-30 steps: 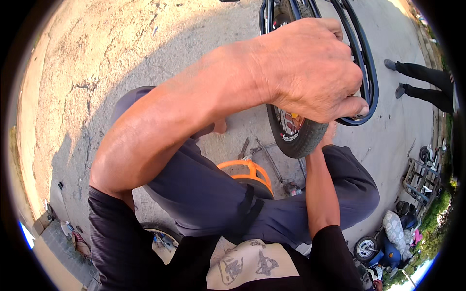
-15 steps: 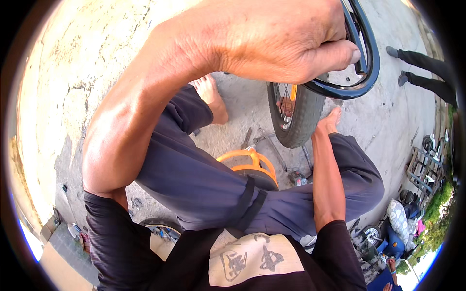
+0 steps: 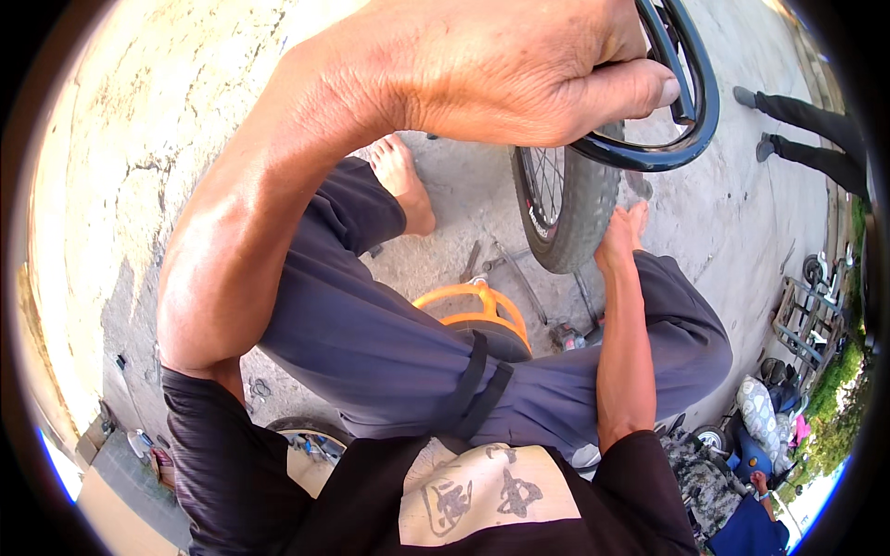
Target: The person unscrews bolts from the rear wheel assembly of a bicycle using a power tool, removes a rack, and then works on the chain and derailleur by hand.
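Left hand (image 3: pixel 519 69) has a tight grip on the blue rim (image 3: pixel 691 139); right hand (image 3: pixel 619 243) braces the tyre (image 3: pixel 579 208), grip unclear.

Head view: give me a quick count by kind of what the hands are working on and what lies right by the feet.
Black bicycle rim, gripped by the left hand: 1
Bicycle wheel with tyre, touched by the right hand: 1
Orange ring-shaped object by the knees: 1
Metal rods or tools on the concrete ground: number unclear
Total counted: 3
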`<state>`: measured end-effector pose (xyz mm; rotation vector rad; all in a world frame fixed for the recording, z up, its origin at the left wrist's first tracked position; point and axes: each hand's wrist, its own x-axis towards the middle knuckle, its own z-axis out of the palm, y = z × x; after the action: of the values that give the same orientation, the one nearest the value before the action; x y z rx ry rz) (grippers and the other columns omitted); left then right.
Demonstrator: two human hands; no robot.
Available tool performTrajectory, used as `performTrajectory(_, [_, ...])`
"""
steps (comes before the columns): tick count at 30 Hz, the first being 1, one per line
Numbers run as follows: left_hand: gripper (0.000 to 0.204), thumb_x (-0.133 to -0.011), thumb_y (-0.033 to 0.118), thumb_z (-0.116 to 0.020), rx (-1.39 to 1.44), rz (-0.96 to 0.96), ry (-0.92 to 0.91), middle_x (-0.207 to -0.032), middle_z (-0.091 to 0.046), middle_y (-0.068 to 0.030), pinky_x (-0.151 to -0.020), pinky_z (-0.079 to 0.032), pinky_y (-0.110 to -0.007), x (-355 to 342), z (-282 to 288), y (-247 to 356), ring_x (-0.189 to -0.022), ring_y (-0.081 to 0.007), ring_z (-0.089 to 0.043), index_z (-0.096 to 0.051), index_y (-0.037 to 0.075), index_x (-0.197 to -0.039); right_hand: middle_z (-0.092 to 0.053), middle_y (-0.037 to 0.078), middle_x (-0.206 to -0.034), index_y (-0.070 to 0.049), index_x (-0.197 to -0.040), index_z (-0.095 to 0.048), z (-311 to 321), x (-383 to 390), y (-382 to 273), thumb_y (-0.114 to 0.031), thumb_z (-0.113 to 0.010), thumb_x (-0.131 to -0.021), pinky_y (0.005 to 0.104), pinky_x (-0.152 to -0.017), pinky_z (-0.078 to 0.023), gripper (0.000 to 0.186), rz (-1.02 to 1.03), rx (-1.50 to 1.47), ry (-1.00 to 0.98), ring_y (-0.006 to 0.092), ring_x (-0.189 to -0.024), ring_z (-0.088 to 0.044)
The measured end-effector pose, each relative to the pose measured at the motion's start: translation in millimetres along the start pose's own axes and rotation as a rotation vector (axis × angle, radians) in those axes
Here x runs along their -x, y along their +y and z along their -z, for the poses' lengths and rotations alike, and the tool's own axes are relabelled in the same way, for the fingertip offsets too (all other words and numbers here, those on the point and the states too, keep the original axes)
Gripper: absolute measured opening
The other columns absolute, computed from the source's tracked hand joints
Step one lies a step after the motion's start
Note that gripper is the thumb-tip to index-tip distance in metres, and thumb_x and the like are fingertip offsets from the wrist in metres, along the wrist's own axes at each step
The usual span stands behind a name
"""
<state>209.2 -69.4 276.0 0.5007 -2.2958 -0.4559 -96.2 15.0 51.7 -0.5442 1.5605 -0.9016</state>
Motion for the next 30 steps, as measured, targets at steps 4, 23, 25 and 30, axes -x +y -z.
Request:
performTrajectory(4, [0.043,-0.092,0.017,-0.057,0.008,-0.070,0.006,-0.044,-0.043,-0.0086,-0.071,-0.042,-0.038,-1,-10,-16,-0.044,-0.0283,-0.044,-0.053,0.006,-0.051,-0.064,-0.002,-0.082,-0.011,-0.092,-0.064,21,-20,22,-0.037,-0.058,-0.097,0.0264,-0.061,-0.043,0.027,-0.008,0.007,-0.088,0.0095,-0.068,-0.058])
performTrajectory(23, [0.035,-0.092,0.019,-0.060,-0.004,0.008,-0.097,-0.054,-0.050,-0.0055,-0.073,-0.038,-0.037,-6,-7,-6,-0.055,-0.0261,-0.049,-0.055,0.008,-0.059,-0.066,0.003,-0.092,-0.003,-0.106,-0.066,13,-17,36,-0.037,-0.061,-0.095,0.0273,-0.069,-0.046,0.036,-0.005,-0.040,-0.094,0.0117,-0.082,-0.060])
performTrajectory(25, [0.035,-0.092,0.019,-0.060,-0.112,-0.052,-0.138,-0.056,-0.051,-0.0062,-0.074,-0.039,-0.037,-12,-9,-6,-0.057,-0.0265,-0.049,-0.055,0.008,-0.060,-0.066,0.003,-0.092,-0.003,-0.106,-0.066,17,-18,38,-0.036,-0.060,-0.096,0.0266,-0.068,-0.045,0.036,-0.001,-0.042,-0.080,0.0107,-0.082,-0.060])
performTrajectory(30, [0.039,-0.096,0.031,-0.056,-0.182,-0.131,0.086,-0.057,-0.048,-0.0074,-0.075,-0.042,-0.036,-30,-48,5,-0.060,-0.0248,-0.049,-0.056,0.006,-0.066,-0.067,0.001,-0.089,-0.002,-0.108,-0.067,28,-15,35,-0.033,-0.055,-0.099,0.0239,-0.066,-0.043,0.034,0.057,-0.073,-0.100,0.0064,-0.077,-0.058])
